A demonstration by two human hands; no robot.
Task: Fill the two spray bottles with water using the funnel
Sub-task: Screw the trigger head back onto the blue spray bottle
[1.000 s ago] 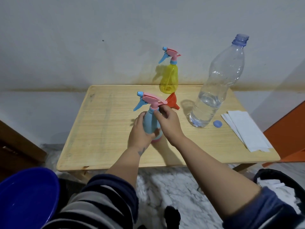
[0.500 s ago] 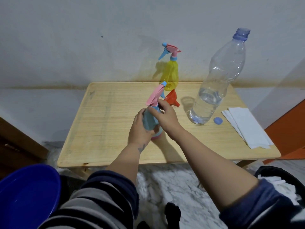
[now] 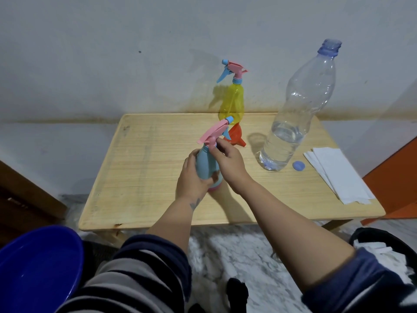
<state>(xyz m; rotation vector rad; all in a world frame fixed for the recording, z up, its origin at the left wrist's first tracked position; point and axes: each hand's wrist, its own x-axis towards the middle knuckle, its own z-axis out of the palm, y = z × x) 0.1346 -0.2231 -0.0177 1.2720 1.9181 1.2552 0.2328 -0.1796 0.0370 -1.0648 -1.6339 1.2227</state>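
Head view, landmark: wooden table.

Blue spray bottle upright near table centre, base on the tabletop. Left hand wrapped around the bottle's body from the left side, fingers curled onto it. Right hand at the bottle's neck, fingertips pinching the collar just below the pink trigger head. Trigger head pointing away toward the far edge of the table, nozzle tip blue.

Orange funnel lying on its side on the table, just behind the blue bottle, spout toward the right. Yellow spray bottle upright at the table's far edge, by the wall, its pink trigger head in place. Clear water bottle standing on the right half of the table, uncapped, water in the lower part only. Blue cap flat on the table just right of the water bottle's base. White paper towels stacked at the table's right edge.

Blue basin below the table's near left corner. Dark bin holding white paper below the near right corner.
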